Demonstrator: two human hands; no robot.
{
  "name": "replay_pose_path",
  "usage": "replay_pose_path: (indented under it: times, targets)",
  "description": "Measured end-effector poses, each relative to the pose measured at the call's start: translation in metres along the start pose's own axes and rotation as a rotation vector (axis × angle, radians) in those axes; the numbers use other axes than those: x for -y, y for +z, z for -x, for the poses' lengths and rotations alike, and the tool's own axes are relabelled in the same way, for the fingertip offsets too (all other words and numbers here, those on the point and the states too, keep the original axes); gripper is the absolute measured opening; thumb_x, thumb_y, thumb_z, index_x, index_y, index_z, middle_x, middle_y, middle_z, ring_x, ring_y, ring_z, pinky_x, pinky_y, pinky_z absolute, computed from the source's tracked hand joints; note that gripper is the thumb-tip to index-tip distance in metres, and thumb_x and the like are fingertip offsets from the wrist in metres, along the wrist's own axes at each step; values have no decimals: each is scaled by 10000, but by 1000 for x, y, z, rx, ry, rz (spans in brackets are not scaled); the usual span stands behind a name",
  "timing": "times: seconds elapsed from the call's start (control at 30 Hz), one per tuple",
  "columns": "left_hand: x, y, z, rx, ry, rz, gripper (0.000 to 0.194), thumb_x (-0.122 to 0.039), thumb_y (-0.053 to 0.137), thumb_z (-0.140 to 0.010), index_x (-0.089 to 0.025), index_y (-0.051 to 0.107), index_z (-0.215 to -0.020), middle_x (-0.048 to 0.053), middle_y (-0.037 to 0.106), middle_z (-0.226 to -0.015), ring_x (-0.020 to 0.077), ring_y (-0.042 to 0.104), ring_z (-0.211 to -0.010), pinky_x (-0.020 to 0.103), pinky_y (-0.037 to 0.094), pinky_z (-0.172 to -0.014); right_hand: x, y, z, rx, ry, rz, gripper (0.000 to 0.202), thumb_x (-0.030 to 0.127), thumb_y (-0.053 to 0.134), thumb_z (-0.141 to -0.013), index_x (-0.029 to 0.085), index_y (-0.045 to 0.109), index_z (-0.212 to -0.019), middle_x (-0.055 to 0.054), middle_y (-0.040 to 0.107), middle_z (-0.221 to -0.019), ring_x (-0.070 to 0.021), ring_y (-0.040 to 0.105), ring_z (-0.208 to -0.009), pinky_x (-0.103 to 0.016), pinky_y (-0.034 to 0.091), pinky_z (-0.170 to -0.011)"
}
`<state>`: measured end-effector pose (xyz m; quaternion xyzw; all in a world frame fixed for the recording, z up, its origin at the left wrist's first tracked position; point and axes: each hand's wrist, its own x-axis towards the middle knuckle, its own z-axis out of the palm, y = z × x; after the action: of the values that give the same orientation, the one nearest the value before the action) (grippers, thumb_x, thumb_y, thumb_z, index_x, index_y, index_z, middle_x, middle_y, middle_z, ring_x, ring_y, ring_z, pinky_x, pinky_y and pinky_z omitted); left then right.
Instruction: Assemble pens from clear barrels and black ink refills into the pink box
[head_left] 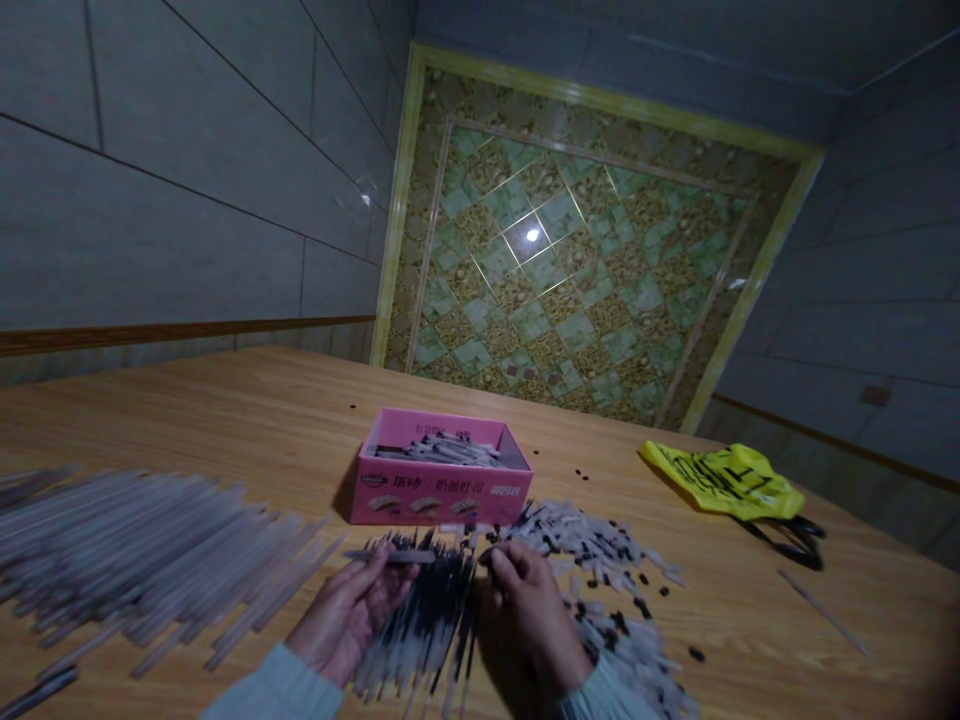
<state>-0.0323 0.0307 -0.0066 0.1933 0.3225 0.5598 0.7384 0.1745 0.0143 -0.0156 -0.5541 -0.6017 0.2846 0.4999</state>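
To do this step well, it is best to keep the grey stick (409,556) still in the left hand (356,600) and let the right hand (531,595) do the small, careful work. A soft pinch should be enough, as the stick looks thin and might roll or slip if squeezed too hard. It helps to leave the end near the right hand poking out past the fingers, so it is easy to see. The small dark piece (486,556) looks tiny, so slow moves seem safer than fast ones. Keeping both hands low over the dark sticks (435,605) should help too, because a dropped bit would not fall far.

The left hand is turned palm up, with its thumb pressing the grey stick, which lies almost flat and points sideways. The right hand is curled, back up, with its thumb and finger pinching the dark piece; it is too dim to tell its shape. The hands are near each other but not touching. The pink box (442,500) sits on the counter (255,400) just past the hands. Clear tubes (150,560) lie left of the left hand, and little clear bits (577,535) lie beside the right.
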Motion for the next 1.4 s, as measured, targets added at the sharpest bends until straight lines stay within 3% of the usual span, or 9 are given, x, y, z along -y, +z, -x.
replay_pose_path:
  times: [0.1, 0.2, 0.3, 0.53, 0.83, 1.07, 1.4]
  targets:
    - [0, 0, 0, 8, 17, -39, 88, -47, 537, -798, -70, 621, -796, 129, 739, -705, 182, 706, -646, 244, 584, -614, 4, 18, 6, 56, 58, -294, 310, 438, 499, -838, 146, 580, -772, 40, 461, -535, -72, 374, -403, -197, 301, -404]
    - [1, 1, 2, 1, 23, -81, 64, -61, 544, -799, -76, 606, -809, 122, 735, -697, 177, 705, -639, 236, 580, -597, 10, 26, 14, 138, 140, -718, 291, 361, 691, -724, 118, 641, -876, 20, 523, -565, -55, 411, -425, -187, 311, -434]
    - [2, 2, 3, 13, 17, -120, 32, -77, 567, -790, -88, 590, -811, 117, 734, -704, 175, 702, -629, 235, 578, -577, 19, 27, 20, 147, 193, -882, 322, 283, 764, -653, 125, 658, -913, 20, 549, -562, -56, 443, -435, -180, 327, -438]
    - [4, -2, 2, 96, 5, -171, 148, -141, 667, -727, -114, 550, -815, 113, 732, -738, 185, 702, -658, 255, 578, -609, 28, 27, 23, 98, 50, -721, 239, 282, 741, -683, 161, 616, -848, 34, 555, -624, -76, 505, -492, -191, 399, -469]
    - [6, -1, 4, 72, 25, -165, 217, -160, 716, -678, -129, 536, -795, 106, 732, -746, 206, 708, -668, 266, 584, -605, 32, 24, 24, 58, -44, -483, 189, 293, 696, -720, 165, 612, -832, 18, 560, -654, -103, 520, -554, -212, 443, -522]
    - [6, 3, 7, 73, 45, -178, 223, -159, 707, -688, -128, 525, -814, 110, 728, -743, 203, 707, -683, 262, 582, -614, 31, 26, 24, 46, -30, -469, 145, 265, 684, -719, 174, 619, -813, -6, 575, -710, -149, 549, -643, -255, 486, -559]
    - [5, 11, 15, 88, 76, -175, 321, -184, 754, -631, -141, 523, -850, 97, 730, -756, 229, 709, -712, 292, 581, -658, 36, 26, 24, 23, -27, -422, 124, 234, 673, -713, 163, 612, -793, 4, 587, -684, -134, 576, -544, -259, 476, -531]
